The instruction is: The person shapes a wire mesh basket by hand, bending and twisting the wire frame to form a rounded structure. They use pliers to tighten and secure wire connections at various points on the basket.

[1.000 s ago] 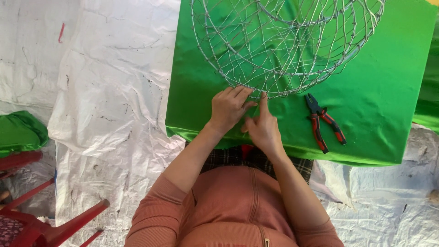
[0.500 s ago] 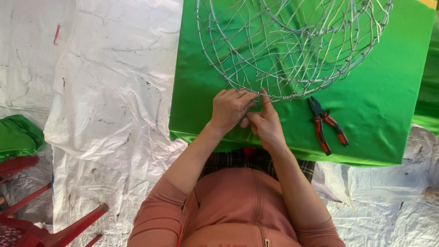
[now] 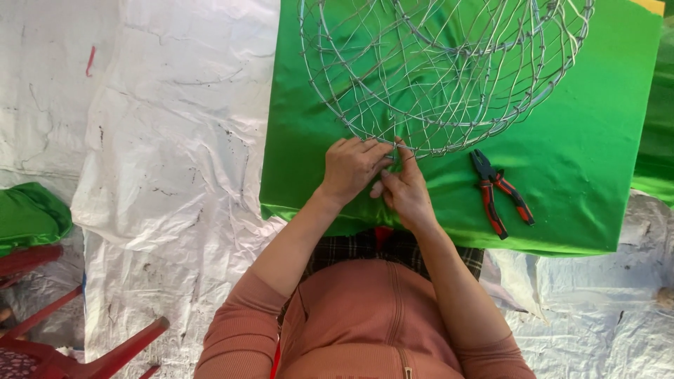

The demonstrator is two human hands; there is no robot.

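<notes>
A large round frame of woven silver wire (image 3: 449, 70) lies on a green cloth (image 3: 590, 161). My left hand (image 3: 351, 168) grips the near rim of the wire frame, fingers curled over it. Pressed against it from the right, my right hand (image 3: 404, 189) pinches the same stretch of rim with thumb and forefinger. Both hands meet at the frame's lowest point. What lies between the fingertips is too small to make out.
Red-handled pliers (image 3: 500, 193) lie on the green cloth just right of my right hand. White crumpled sheeting (image 3: 161, 161) covers the floor at left. A red plastic chair (image 3: 56, 351) and a bundle of green fabric (image 3: 28, 214) sit at the lower left.
My hands have stayed on the same spot of the rim, with small finger movements. The view has shifted slightly.
</notes>
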